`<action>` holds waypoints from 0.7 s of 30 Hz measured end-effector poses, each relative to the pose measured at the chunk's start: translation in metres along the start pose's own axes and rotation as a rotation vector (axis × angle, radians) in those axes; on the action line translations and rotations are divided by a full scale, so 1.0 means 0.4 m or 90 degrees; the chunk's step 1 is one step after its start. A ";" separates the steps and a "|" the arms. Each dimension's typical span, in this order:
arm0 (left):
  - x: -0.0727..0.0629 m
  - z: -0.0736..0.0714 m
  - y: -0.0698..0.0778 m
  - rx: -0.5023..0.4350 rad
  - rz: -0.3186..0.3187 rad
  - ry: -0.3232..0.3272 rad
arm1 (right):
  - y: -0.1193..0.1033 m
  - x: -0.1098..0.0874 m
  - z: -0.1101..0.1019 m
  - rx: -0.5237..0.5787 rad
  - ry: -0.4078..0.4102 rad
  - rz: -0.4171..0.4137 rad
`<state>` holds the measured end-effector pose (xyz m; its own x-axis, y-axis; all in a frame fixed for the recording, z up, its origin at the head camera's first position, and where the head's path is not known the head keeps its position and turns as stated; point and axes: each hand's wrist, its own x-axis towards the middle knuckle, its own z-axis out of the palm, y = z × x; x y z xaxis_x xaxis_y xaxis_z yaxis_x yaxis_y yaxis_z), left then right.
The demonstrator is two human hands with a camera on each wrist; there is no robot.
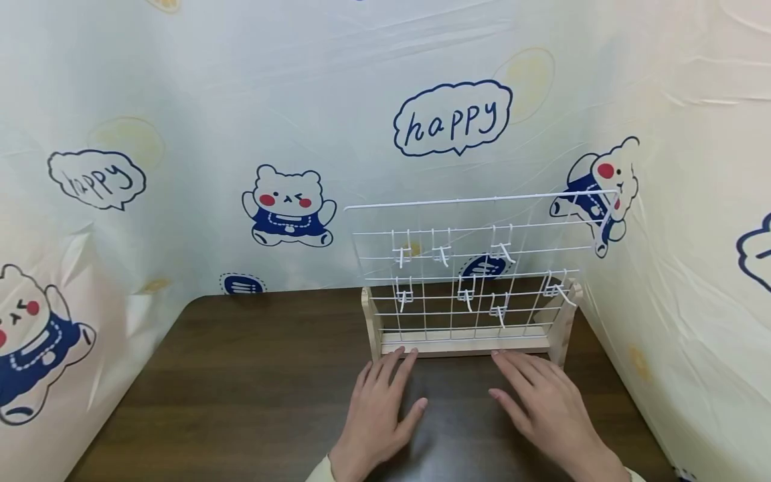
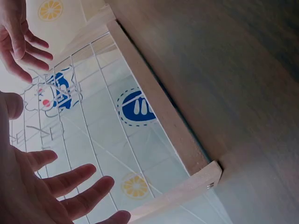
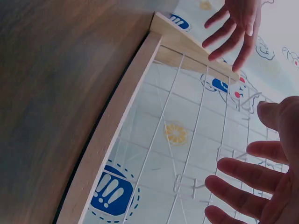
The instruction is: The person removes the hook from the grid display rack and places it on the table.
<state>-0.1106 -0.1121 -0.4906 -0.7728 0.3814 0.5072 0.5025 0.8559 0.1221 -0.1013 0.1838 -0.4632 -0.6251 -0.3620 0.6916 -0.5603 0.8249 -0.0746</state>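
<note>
A white wire grid rack (image 1: pixel 452 314) stands in a pale wooden base (image 1: pixel 464 347) on the table. Several white wire hooks (image 1: pixel 465 295) hang on its bars in two uneven rows. My left hand (image 1: pixel 378 408) is in front of the base's left part, fingers spread and holding nothing. Opposite it, my right hand (image 1: pixel 545 405) reaches toward the base's right part with fingers extended, also holding nothing. Both wrist views show the palms with fingers apart, in front of the grid (image 2: pixel 88 116). Whether any fingertip touches the base I cannot tell.
The dark wooden table (image 1: pixel 253 375) spreads to the left of the rack. A pale curtain (image 1: pixel 199 134) printed with bears, "happy" bubbles and lemon slices encloses the back and both sides, close behind the rack and near its right end.
</note>
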 end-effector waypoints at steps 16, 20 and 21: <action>0.008 0.000 -0.019 -0.037 -0.032 0.032 | 0.039 0.015 -0.013 -0.005 0.053 0.025; 0.010 0.001 -0.024 -0.062 -0.040 0.045 | 0.046 0.015 -0.016 -0.009 0.063 0.029; 0.012 0.001 -0.025 -0.067 -0.043 0.047 | 0.047 0.015 -0.018 -0.011 0.063 0.032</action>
<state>-0.1192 -0.1187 -0.4897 -0.7774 0.2946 0.5558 0.4918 0.8355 0.2451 -0.1117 0.2004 -0.4553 -0.5954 -0.2759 0.7545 -0.5189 0.8491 -0.0990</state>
